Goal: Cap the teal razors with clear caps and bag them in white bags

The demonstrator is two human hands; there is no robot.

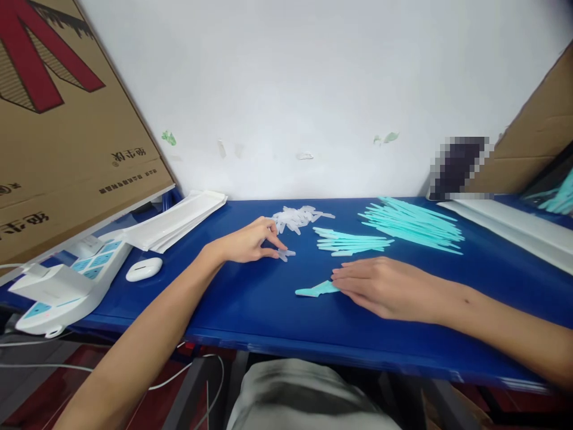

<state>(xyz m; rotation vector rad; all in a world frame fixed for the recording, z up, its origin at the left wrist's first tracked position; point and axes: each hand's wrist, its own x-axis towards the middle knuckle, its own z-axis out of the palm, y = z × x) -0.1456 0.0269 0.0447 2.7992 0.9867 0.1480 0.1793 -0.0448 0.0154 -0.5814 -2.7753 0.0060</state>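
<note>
My left hand (257, 242) pinches a small clear plastic blade cap (286, 254) between thumb and forefinger, low over the table; another cap may lie with it. Just behind it is a loose heap of clear caps (298, 218). My right hand (380, 283) is closed on the handle end of a turquoise eyebrow razor (316, 291), its head pointing left; the fingers cover the rest. Beyond that hand lies a small row of turquoise razors (353, 242). Farther back on the right spreads a larger pile of the same razors (412, 224).
On the blue table (250, 304), a white earbud case (144, 269) lies at left beside a power strip (96, 275) with plugged-in adapters. White trays (179, 221) are stacked behind. A cardboard box (80, 137) stands at left. More white trays (514, 230) lie at right.
</note>
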